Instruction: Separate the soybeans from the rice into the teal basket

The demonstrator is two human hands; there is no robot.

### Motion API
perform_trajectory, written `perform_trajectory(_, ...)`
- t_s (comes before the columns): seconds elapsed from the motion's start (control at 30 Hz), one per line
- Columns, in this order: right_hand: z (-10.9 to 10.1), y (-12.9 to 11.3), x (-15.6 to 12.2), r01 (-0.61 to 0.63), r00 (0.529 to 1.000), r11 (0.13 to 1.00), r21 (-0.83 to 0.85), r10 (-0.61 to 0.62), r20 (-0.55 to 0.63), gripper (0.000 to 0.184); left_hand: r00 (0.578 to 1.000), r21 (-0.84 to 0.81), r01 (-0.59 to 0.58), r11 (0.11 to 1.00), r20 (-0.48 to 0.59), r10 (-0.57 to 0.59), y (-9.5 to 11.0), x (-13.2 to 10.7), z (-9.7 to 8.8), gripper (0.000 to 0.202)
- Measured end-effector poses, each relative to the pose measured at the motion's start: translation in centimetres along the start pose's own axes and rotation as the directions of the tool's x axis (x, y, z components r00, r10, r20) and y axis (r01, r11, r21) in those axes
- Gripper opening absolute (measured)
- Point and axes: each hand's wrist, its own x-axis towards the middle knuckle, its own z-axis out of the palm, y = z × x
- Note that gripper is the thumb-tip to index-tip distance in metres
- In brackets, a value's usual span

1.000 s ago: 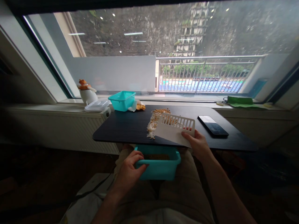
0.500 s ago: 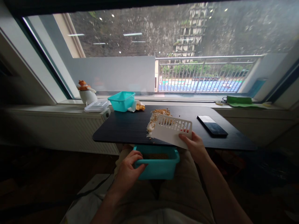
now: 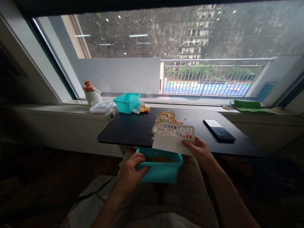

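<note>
My right hand point(image 3: 199, 150) pinches the right end of a flat white slotted scraper point(image 3: 169, 142). The scraper is tilted over the near edge of the dark table point(image 3: 128, 128), and its slots let the grains behind show through. Beyond it a pile of white and tan grains point(image 3: 166, 117) is spread on the tabletop. In my lap, just below that edge, sits a turquoise bin point(image 3: 159, 172) with brown grains point(image 3: 158, 159) inside. Its left rim is gripped by my left hand point(image 3: 134, 167), thumb outside and fingers over the edge.
A second turquoise bin point(image 3: 128, 103) stands at the table's back left beside a crumpled orange-and-white wrapper point(image 3: 144, 108). A phone point(image 3: 218, 130) lies to the right. On the sill are a clear plastic lid point(image 3: 102, 107), a white pot point(image 3: 92, 97) and green cloth-like material point(image 3: 248, 105).
My right hand has drawn the scraper slightly toward me, to the table's near edge, uncovering more of the pile. My left hand stays on the bin's rim. The camera view has shifted a little.
</note>
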Motion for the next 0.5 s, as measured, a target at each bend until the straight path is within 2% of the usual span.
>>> perform_trajectory(0.2, 0.2, -1.1, 1.7, 0.07, 0.994, 0.994, -0.087, -0.076, -0.074, 0.032, 1.0, 0.015, 0.008, 1.0, -0.008, -0.008, 0.1, -0.2, -0.3, 0.005)
perform_trajectory(0.5, 2.3, -0.5, 4.8, 0.16, 0.986, 0.96, -0.229, -0.168, -0.014, 0.031, 1.0, 0.03, 0.017, 0.999, -0.022, -0.016, -0.7, -0.1, -0.7, 0.005)
